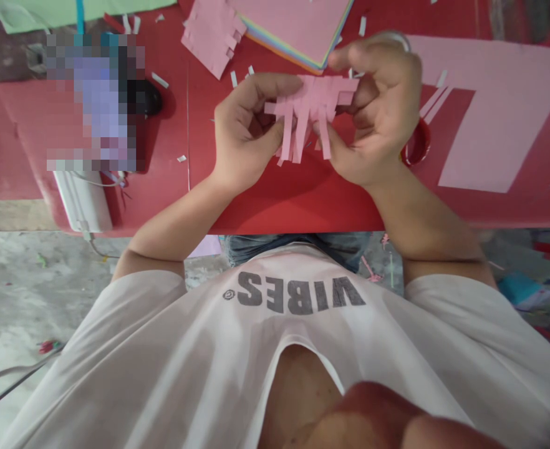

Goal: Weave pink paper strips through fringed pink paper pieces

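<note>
Pink woven paper strips [310,100] hang between my two hands above the red table, with several loose strip ends dangling toward me. My left hand [251,128] pinches the left side of the weave between thumb and fingers. On the other side, my right hand [378,112] has its thumb at a hanging strip and its fingers curled behind the right edge. The fingertips behind the paper are partly hidden. Just beyond lies a flat pink woven piece [214,37], beside a stack of coloured paper [298,28] with pink on top.
A cut pink sheet [499,112] lies at the right, near a red ring-shaped object [418,142] partly behind my right wrist. To the left are a white power bank [83,199] with a cable and a black rounded object [146,98]. Paper scraps dot the red table [172,199].
</note>
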A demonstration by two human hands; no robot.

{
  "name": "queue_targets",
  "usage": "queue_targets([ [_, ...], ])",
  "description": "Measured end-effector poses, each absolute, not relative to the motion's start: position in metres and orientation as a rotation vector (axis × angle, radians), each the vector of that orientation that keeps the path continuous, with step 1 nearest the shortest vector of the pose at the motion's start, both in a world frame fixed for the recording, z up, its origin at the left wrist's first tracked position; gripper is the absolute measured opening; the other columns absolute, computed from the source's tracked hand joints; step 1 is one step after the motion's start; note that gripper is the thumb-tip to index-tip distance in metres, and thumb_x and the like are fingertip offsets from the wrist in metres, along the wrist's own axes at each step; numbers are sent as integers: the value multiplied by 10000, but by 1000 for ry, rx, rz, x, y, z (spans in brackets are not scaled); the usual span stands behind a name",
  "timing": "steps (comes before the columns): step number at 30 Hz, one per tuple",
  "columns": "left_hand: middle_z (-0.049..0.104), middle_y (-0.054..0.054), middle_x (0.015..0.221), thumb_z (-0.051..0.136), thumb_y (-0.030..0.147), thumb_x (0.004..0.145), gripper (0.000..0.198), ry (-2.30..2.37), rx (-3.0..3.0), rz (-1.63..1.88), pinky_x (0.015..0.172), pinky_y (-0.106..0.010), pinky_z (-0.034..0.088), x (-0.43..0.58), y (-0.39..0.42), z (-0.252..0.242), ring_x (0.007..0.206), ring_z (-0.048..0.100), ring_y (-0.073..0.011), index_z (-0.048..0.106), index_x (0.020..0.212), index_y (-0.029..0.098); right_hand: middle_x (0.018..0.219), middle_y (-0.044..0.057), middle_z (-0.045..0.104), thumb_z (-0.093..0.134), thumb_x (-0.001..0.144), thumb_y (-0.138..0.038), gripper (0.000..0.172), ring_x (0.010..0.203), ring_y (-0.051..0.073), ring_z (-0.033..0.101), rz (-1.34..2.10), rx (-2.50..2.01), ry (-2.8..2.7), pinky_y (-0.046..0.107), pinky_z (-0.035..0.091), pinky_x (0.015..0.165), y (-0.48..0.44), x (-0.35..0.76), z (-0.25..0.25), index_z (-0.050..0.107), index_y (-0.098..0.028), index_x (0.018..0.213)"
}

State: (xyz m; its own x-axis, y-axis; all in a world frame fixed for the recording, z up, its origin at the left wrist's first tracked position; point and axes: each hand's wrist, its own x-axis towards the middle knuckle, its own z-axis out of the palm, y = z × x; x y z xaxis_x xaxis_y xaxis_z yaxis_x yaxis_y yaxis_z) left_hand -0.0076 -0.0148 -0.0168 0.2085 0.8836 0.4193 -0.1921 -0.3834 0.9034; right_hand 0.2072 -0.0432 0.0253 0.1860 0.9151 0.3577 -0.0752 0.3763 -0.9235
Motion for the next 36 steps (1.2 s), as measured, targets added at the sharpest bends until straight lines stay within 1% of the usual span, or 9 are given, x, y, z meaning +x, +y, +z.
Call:
queue_targets([
  [3,725,-49,1041,870,581,829,474,699,1514,1460,753,-363,648,-3,-18,-10,868,718,-187,703,1147,273,1265,-37,646,988,712,-505,619,1186,243,690,807,-797,-1416,290,630,695,-49,207,36,645,-356,1206],
  [7,745,-27,1053,827,526,893,364,691,1528,1550,735,-305,633,0,-25,6,897,729,-169,727,1168,310,1215,-9,649,846,908,-487,309,1121,216,670,696,-823,-1638,384,650,831,-53,215,44,701,-281,1088],
  [10,749,-38,1070,818,443,924,329,659,1557,1565,758,-278,629,-2,-26,9,918,727,-154,726,1195,282,1221,0,687,787,959,-501,254,1151,229,681,706,-927,-1644,443,640,950,-54,217,42,754,-251,998],
  [13,716,-38,1065,869,479,876,402,667,1515,1552,779,-286,628,-2,-24,7,919,716,-150,719,1169,249,1197,-11,695,763,967,-542,284,1118,213,702,757,-950,-1592,418,638,933,-54,214,39,775,-261,1002],
  [16,685,-10,1048,861,574,844,443,672,1479,1583,758,-289,615,3,-26,7,900,709,-149,716,1164,304,1130,16,708,808,922,-581,321,1059,223,697,824,-945,-1499,423,640,893,-54,210,36,787,-265,971],
  [19,699,7,1041,837,542,869,351,757,1451,1607,762,-304,606,8,-33,14,912,708,-166,720,1152,371,1089,49,730,848,872,-612,343,1044,260,691,867,-959,-1405,468,628,902,-52,206,35,794,-276,906],
  [21,714,-1,1042,843,524,871,336,813,1463,1576,775,-316,604,9,-35,17,911,702,-176,721,1141,367,1069,48,736,846,866,-614,324,1024,269,692,874,-959,-1390,480,616,882,-50,204,35,800,-295,892],
  [29,738,-32,1018,867,541,837,433,720,1582,1608,687,-308,587,3,-24,0,836,687,-169,707,1171,316,932,29,743,839,818,-671,328,890,268,675,919,-948,-1356,465,567,811,-48,199,35,763,-353,797],
  [36,740,-19,1030,875,561,831,447,740,1554,1581,714,-315,585,5,-28,3,818,655,-157,706,1171,326,918,38,738,849,831,-649,353,851,250,665,890,-906,-1324,451,528,758,-45,199,32,738,-318,782],
])
